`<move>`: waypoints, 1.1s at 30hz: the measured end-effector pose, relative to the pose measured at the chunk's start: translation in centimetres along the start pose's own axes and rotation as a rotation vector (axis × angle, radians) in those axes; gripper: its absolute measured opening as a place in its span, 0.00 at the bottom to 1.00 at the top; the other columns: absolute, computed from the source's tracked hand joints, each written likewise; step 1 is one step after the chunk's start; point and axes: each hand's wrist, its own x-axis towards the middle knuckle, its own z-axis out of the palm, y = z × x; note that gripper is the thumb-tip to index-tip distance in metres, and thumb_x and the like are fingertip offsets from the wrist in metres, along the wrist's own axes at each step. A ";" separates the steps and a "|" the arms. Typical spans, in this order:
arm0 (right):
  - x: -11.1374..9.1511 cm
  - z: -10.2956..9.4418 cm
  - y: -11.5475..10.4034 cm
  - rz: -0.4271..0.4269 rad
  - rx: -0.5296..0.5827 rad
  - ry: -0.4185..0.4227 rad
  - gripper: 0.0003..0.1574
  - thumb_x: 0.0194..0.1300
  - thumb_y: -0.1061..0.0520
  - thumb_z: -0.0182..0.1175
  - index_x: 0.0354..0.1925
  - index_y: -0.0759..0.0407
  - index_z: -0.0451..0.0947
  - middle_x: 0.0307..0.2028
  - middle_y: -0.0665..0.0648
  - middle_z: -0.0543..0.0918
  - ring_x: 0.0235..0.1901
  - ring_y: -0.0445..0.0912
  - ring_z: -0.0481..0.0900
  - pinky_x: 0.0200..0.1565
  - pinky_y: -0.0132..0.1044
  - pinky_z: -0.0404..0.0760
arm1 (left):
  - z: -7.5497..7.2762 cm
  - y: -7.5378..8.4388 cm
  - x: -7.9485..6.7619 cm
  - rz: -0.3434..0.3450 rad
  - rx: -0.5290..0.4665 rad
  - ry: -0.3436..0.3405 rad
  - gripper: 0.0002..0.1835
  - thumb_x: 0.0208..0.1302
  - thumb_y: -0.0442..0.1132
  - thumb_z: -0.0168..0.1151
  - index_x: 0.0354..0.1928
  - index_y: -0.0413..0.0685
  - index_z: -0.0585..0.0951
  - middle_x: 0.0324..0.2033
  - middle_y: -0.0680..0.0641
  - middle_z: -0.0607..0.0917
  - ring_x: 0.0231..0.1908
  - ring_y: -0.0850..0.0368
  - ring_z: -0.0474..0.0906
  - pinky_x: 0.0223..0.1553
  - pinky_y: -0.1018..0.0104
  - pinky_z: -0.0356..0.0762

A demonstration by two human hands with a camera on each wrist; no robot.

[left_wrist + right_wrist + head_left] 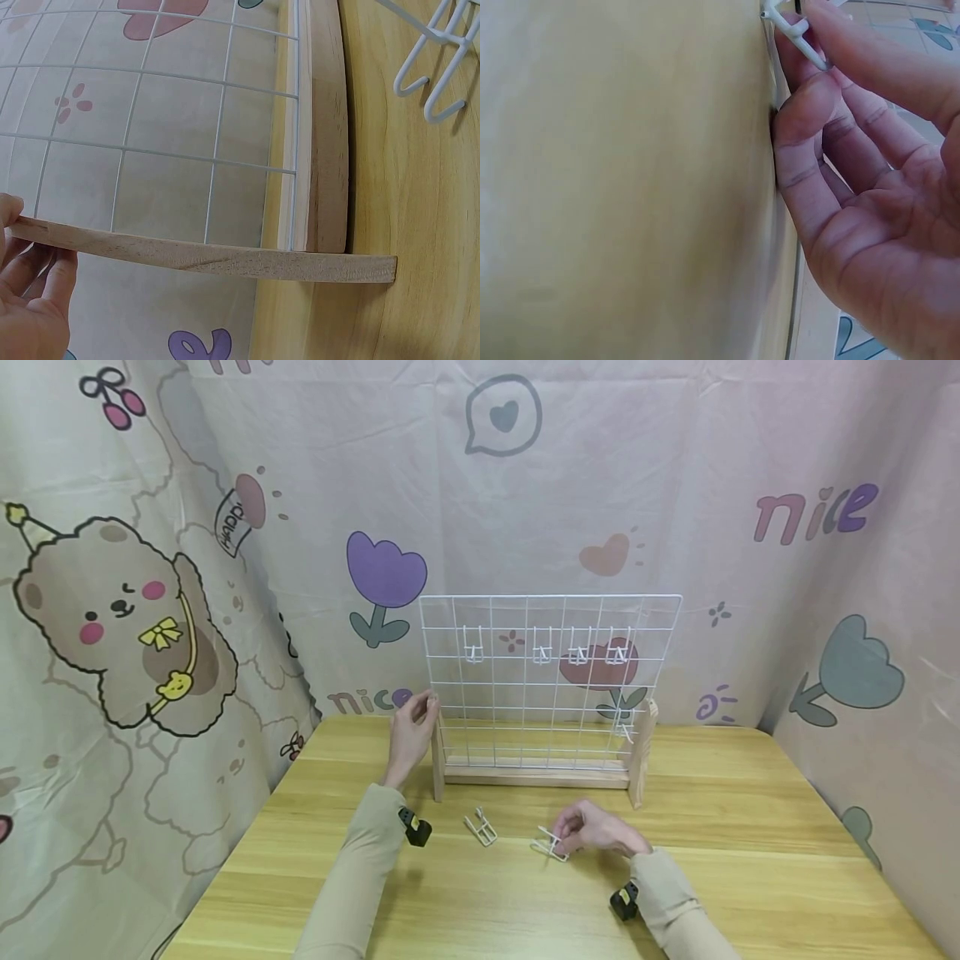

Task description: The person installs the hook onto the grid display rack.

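Note:
A white wire grid panel [525,683] stands upright in a wooden base. My left hand [411,731] grips the upper end of the left wooden post [225,259], thumb on one side and fingers on the other. Low over the tabletop, my right hand [596,828] pinches a white double-prong hook [802,41] between thumb and fingers. Another white hook [487,837] lies on the table in front of the base; its two curved ends show in the left wrist view.
Several white hooks [542,654] hang in a row on the upper grid, and one more hook [623,729] sits low at its right side. The base's wooden crossbar [536,774] rests on the wood-grain table [750,827]. A printed curtain [300,468] surrounds the back and sides.

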 end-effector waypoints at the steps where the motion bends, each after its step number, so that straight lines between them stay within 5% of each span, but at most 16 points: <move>1: 0.0 0.0 0.0 -0.001 -0.001 0.000 0.12 0.53 0.69 0.71 0.37 0.75 0.81 0.25 0.48 0.80 0.25 0.36 0.75 0.27 0.23 0.75 | 0.0 0.0 0.0 -0.001 0.000 0.000 0.21 0.73 0.38 0.59 0.62 0.32 0.77 0.58 0.32 0.83 0.60 0.38 0.81 0.63 0.53 0.81; 17: -0.3 -0.2 0.3 0.023 0.053 -0.007 0.13 0.57 0.63 0.70 0.39 0.70 0.81 0.27 0.47 0.85 0.27 0.38 0.80 0.34 0.28 0.83 | 0.0 0.2 0.0 -0.005 0.004 -0.003 0.21 0.73 0.39 0.60 0.62 0.34 0.77 0.58 0.32 0.82 0.61 0.38 0.80 0.64 0.54 0.80; 33: -0.8 -0.5 -0.2 -0.025 0.148 0.041 0.14 0.61 0.66 0.66 0.42 0.77 0.77 0.31 0.59 0.88 0.26 0.42 0.84 0.34 0.36 0.91 | -0.1 -0.1 -0.1 0.001 -0.004 -0.012 0.22 0.73 0.41 0.60 0.62 0.35 0.77 0.59 0.33 0.82 0.61 0.38 0.79 0.64 0.52 0.80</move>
